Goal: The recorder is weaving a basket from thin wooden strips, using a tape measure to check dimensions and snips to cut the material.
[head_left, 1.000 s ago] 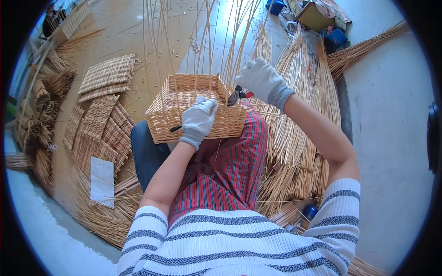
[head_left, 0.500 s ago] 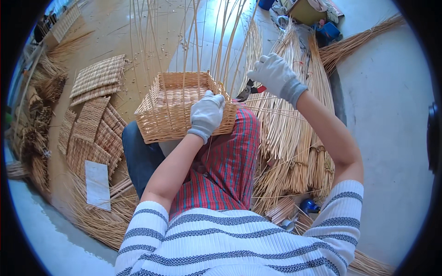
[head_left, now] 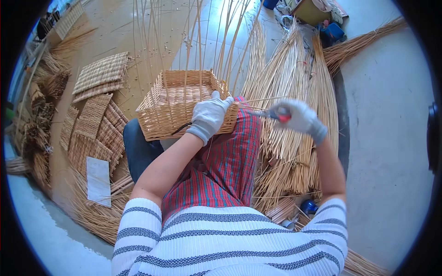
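A woven wicker basket (head_left: pixel 172 120) rests on my lap, with tall upright stakes rising from its sides. My left hand (head_left: pixel 209 112), in a pale work glove, grips its front right corner, fingers closed at the rim. A thin dark strip (head_left: pixel 182 129) sticks out from beside that hand against the basket's front wall; its kind is unclear. My right hand (head_left: pixel 297 117), also gloved and blurred by motion, holds red-and-grey pruning shears (head_left: pixel 271 114) to the right of the basket. The blades point left, close to several loose wicker rods (head_left: pixel 260 105) that stick out from the corner.
Bundles of long pale rods (head_left: pixel 294 152) lie to my right. Woven panels (head_left: pixel 94 117) are stacked at the left, near a white sheet (head_left: pixel 98 181). Darker bundles (head_left: pixel 46 92) line the far left. A blue container (head_left: pixel 332 32) stands at the back right.
My right hand has come down and slightly right with the shears, which now point left at rod height. My left thumb is raised, and the dark strip beside that hand has come into sight.
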The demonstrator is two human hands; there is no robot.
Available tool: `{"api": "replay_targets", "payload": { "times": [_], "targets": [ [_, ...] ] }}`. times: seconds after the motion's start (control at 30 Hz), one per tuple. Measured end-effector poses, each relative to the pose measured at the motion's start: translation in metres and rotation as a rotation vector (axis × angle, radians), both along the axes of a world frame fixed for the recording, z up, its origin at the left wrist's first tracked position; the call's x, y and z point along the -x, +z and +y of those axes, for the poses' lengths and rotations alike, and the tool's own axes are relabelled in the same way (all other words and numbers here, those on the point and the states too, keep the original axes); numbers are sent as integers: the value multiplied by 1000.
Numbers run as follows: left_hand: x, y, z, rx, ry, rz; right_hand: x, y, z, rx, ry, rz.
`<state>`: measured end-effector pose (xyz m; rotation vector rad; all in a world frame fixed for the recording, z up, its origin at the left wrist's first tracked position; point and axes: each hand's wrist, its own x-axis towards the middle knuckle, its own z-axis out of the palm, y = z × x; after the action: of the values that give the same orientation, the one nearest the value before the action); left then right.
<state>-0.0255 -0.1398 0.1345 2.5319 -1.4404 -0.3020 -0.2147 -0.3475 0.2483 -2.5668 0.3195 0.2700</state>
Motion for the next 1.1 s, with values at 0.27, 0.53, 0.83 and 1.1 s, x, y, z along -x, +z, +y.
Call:
{"api": "replay_targets", "payload": {
  "times": [0.27,0.53,0.83,1.1],
  "targets": [
    [1,1,15,66,-2,110,164,-268,2,-712,-976,-4],
    [71,-29,71,782,-39,394,88,-268,1,-255,-878,-739],
    [85,15,75,906,6,47,-13,-184,219,-1273,-625,-653],
    [53,-31,124,871,301,1409,-42,-111,204,-624,-202,-626]
  ]
}}
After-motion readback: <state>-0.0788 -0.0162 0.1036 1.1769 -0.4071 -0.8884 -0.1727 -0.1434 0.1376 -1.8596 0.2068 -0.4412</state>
